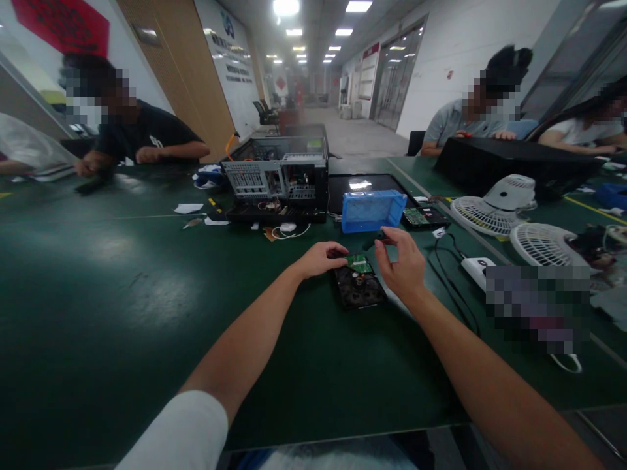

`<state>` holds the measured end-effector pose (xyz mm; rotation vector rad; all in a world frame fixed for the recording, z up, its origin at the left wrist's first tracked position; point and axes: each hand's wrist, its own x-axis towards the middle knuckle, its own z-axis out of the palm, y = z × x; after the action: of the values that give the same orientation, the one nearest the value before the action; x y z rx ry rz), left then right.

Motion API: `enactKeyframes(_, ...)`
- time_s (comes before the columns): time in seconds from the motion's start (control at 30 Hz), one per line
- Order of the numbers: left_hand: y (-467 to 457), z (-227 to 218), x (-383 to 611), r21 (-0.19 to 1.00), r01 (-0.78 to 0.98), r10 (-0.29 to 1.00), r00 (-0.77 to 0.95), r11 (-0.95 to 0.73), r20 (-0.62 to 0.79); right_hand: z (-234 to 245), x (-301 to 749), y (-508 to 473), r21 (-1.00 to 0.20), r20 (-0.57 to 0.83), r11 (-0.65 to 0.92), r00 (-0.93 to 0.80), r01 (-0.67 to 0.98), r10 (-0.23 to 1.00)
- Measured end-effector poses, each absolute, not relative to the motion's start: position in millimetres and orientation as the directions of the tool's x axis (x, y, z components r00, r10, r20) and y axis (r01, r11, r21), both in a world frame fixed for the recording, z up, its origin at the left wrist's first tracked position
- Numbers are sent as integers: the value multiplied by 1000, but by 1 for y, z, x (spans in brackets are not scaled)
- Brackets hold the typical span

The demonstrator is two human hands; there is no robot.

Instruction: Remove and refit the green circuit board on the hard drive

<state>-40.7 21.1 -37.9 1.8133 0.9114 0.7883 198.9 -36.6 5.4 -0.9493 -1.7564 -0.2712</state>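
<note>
A hard disk drive [360,292] lies on the green table, its black underside and green circuit board [360,263] facing up. My left hand [321,258] grips the drive's far left corner, fingertips at the board's edge. Over the drive's far right side, my right hand [402,262] is closed in a pinch. A small dark piece [374,241] sticks out to the left from its fingertips; its kind does not show clearly. Just beyond my hands stands a blue plastic bin [373,211], tipped on its side with its opening toward me.
An opened computer case [277,176] stands behind, with a dark flat panel [362,186] beside it. On the right are a circuit board [416,217], a white fan [499,202], a power strip [476,271] and black cables [453,287]. Several people sit around the table.
</note>
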Motion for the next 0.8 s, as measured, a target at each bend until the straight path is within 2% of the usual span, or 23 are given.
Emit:
enactKeyframes(0.23, 23, -39, -42, 869, 305, 848, 487, -391, 210, 4, 196, -38, -306, 877, 607, -30, 733, 479)
enactKeyframes(0.5, 21, -33, -41, 843, 346, 838, 508, -412, 201, 6, 197, -39, -292, 860, 637, -95, 714, 501)
enactKeyframes(0.8, 18, -31, -39, 830, 363, 840, 500, -424, 210, 1, 196, -36, -334, 877, 657, -32, 675, 479)
